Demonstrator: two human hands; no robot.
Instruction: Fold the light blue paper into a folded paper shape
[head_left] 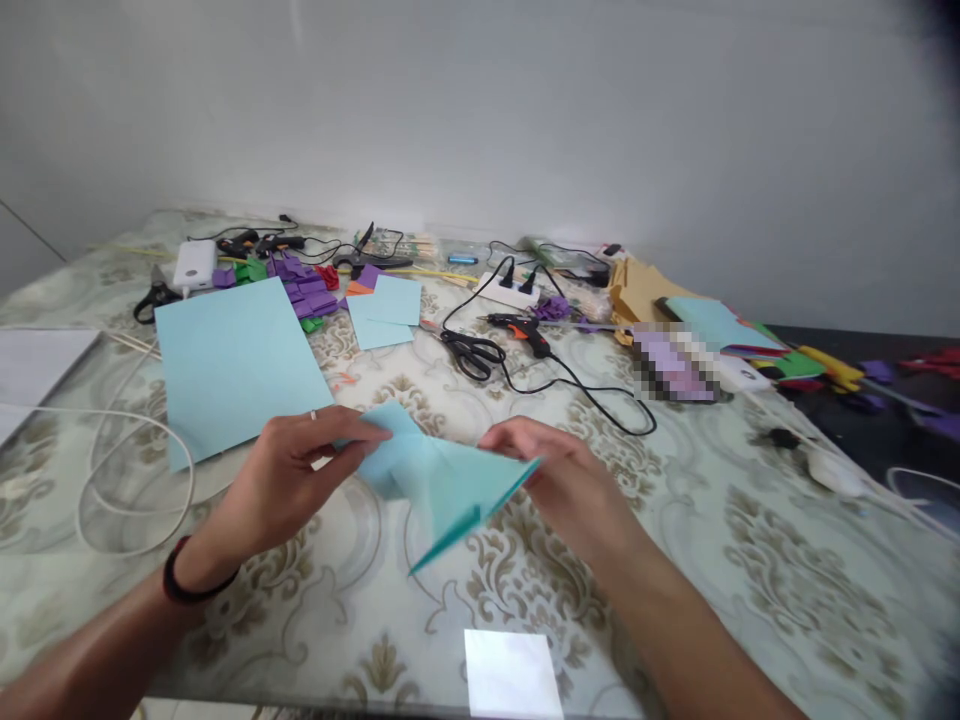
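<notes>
Over the near middle of the table I hold a light blue folded paper (pixel 457 475), partly opened out, with a darker teal edge slanting along its lower right. My left hand (pixel 307 455) pinches its left part between thumb and fingers; a ring and a dark wristband are on this side. Curled at the paper's right corner is my right hand (pixel 551 465), its fingertips partly hidden behind the sheet. Below them, a small white paper square (pixel 512 672) lies at the table's near edge. A large light blue sheet (pixel 232 360) rests beyond my left hand.
Further back are small blue sheets (pixel 386 312), purple folded pieces (pixel 300 285), black scissors (pixel 474 352), a corded glue gun (pixel 525 332) and a white power strip (pixel 508 290). A white cable (pixel 139 550) loops at left. Coloured papers (pixel 720 325) lie at right.
</notes>
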